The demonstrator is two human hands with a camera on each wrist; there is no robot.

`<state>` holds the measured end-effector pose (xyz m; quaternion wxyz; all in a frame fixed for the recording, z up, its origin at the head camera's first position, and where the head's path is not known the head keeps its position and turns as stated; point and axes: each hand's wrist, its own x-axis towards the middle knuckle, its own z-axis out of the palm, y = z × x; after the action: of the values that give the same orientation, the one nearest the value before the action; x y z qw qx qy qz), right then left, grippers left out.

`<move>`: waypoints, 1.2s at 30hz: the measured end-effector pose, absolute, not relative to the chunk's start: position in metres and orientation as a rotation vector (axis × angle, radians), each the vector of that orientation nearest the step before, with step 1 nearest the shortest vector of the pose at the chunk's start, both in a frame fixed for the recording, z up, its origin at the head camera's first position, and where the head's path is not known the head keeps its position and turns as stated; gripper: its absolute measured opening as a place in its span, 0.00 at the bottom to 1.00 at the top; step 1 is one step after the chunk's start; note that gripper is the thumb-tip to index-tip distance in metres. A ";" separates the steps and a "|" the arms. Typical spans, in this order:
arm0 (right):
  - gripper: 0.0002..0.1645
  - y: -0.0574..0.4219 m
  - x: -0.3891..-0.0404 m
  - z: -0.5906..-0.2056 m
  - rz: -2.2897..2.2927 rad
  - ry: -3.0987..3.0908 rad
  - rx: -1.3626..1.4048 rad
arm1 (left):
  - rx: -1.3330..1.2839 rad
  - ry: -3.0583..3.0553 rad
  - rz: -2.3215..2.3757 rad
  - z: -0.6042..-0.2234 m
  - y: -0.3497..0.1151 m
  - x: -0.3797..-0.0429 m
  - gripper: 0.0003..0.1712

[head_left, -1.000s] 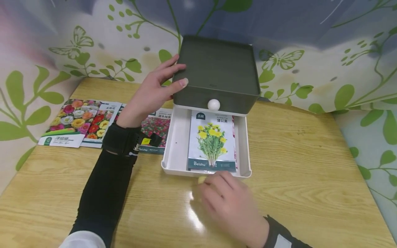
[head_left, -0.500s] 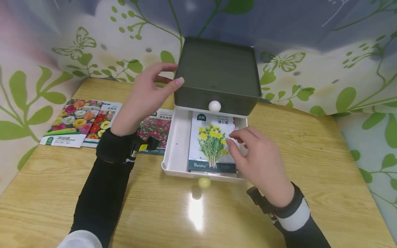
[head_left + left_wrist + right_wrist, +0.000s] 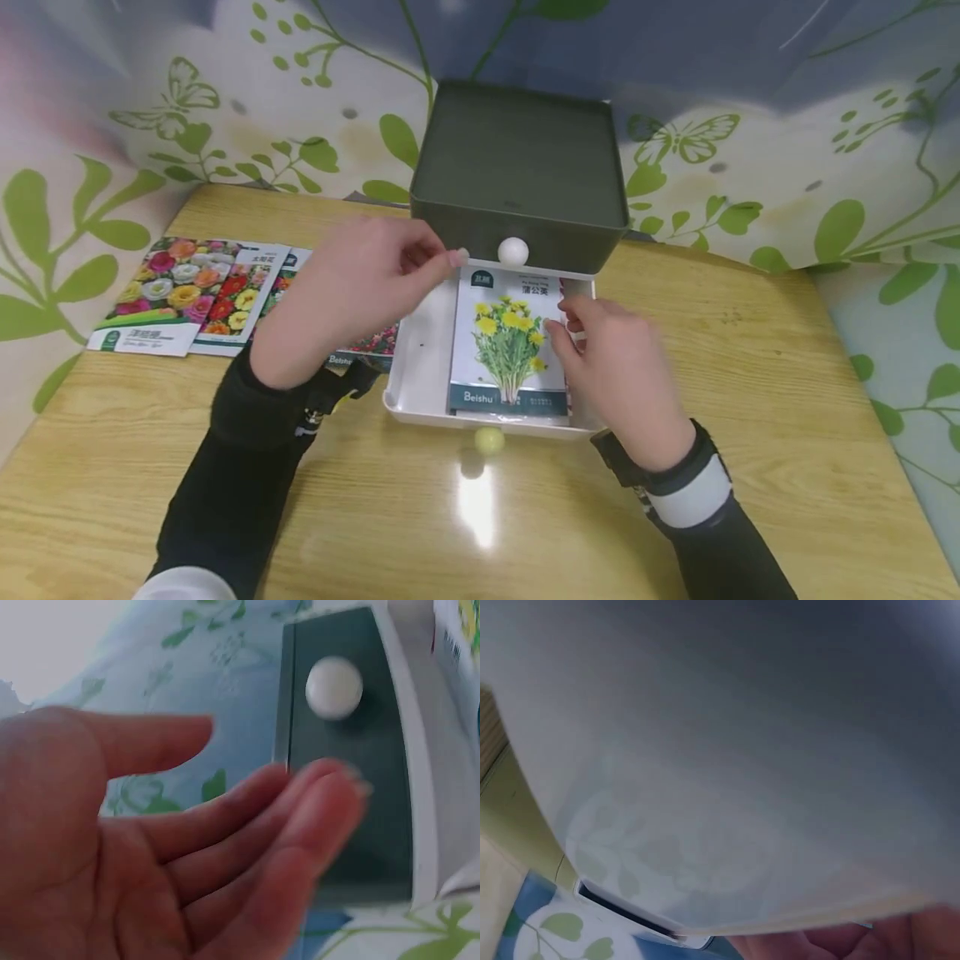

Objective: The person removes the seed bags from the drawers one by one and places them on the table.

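In the head view, a white seed packet (image 3: 507,354) with yellow dandelions lies in the pulled-out white drawer (image 3: 420,367). My right hand (image 3: 618,371) pinches its right edge between thumb and bent index finger; the exact contact is partly hidden. In the right wrist view, a pale surface covers most of the picture, with fingers (image 3: 840,941) along its lower edge. My left hand (image 3: 352,287) hovers over the drawer's left side, holding nothing; its fingers bend loosely in the left wrist view. The dark green drawer box (image 3: 517,158) stands behind, its upper drawer with a white knob (image 3: 513,252).
Several flower seed packets (image 3: 157,292) overlap in a row at the left on the wooden table (image 3: 735,400); my left forearm hides part of them. A yellow knob (image 3: 489,441) sticks out from the lower drawer's front. Leaf-patterned cloth (image 3: 675,150) rises behind the box.
My right hand has left the yellow knob and moved to the packet's right edge. My left hand has come off the box's top and moved forward over the drawer's left side.
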<state>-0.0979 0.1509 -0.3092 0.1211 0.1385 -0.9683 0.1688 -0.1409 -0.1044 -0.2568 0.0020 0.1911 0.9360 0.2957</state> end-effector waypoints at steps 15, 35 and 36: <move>0.14 0.136 -0.097 -0.304 0.098 -2.922 0.641 | 0.781 2.617 0.525 -0.278 -0.087 -0.149 0.20; 0.15 0.142 -0.108 -0.301 0.273 -3.102 0.631 | 0.807 2.487 0.661 -0.286 -0.085 -0.156 0.17; 0.16 0.143 -0.109 -0.301 0.314 -3.116 0.602 | 0.795 2.486 0.691 -0.286 -0.086 -0.157 0.15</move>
<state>-0.1094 0.1426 -0.3006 -0.0237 0.1888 -0.9768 0.0985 -0.1571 -0.0858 -0.2862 0.2189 0.2873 0.8985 0.2495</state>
